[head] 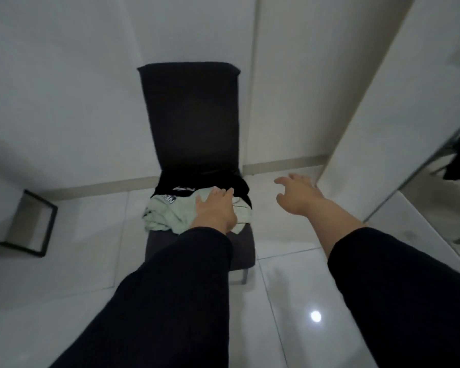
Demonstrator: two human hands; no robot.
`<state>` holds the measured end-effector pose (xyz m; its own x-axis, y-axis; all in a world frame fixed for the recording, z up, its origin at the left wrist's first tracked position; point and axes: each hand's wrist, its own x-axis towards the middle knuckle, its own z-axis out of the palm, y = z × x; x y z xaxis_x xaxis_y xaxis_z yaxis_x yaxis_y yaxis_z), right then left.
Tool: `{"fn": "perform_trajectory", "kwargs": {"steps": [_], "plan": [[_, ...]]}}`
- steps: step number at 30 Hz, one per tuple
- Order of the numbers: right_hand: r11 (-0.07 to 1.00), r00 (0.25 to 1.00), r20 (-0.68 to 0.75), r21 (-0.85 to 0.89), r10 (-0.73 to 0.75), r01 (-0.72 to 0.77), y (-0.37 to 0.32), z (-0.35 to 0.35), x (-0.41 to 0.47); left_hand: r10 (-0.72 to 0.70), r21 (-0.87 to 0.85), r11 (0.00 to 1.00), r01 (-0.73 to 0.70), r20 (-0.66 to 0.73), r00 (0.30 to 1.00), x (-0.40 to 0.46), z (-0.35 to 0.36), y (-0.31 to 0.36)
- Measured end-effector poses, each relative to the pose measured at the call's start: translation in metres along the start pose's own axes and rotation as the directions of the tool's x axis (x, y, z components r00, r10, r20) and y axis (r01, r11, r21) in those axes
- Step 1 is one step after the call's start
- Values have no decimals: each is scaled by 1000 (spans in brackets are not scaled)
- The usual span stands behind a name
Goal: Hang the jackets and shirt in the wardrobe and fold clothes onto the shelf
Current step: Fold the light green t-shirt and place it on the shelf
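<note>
Dark long sleeves fill the bottom of the view, both arms stretched forward over the glossy white tiled floor (290, 288), and both reach toward the tall-backed black fabric chair (189, 115) ahead. On its seat lies the crumpled pale green cotton garment with dark lettering (165, 212), bunched in a heap that spreads side to side across the seat, and just beyond it, against the backrest, sits a black garment with white print (197, 185). Left hand (214, 208) is right on the job: palm down, fingers fairly straight, resting on the right part of the green heap with its fingertips reaching the edge of the black one; it presses, it grips nothing yet. Right hand (298, 193) hangs in the air off to the right of the seat, fingers spread and loosely hooked, holding nothing, well apart from its partner. So the clothes lie straight under the left hand and to the left of the right hand; the left is clearly nearer, and my call is that the right must swing inward to share the lift. Beyond the right hand stands a mirrored wardrobe door (436, 181), where a dark garment shows, blurred.
</note>
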<state>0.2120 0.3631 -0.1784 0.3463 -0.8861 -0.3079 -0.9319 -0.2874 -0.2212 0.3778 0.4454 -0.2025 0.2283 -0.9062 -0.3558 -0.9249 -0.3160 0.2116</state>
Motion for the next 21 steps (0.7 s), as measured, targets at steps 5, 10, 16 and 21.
{"fn": "perform_trajectory", "kwargs": {"steps": [5, 10, 16, 21], "plan": [[991, 985, 110, 7, -136, 136, -74, 49, 56, -115, -35, 993, 117, 56, 992, 27, 10, -91], [976, 952, 218, 18, -216, 218, -124, 110, 100, -206, -96, 971, 219, 136, 969, 55, 37, -161], [951, 906, 296, 33, -302, 306, -173, 188, 159, -295, -266, 901, 342, 202, 934, 102, 78, -222], [928, 879, 302, 68, -370, 367, -206, 257, 215, -336, -409, 825, 390, 201, 920, 160, 136, -269]]}}
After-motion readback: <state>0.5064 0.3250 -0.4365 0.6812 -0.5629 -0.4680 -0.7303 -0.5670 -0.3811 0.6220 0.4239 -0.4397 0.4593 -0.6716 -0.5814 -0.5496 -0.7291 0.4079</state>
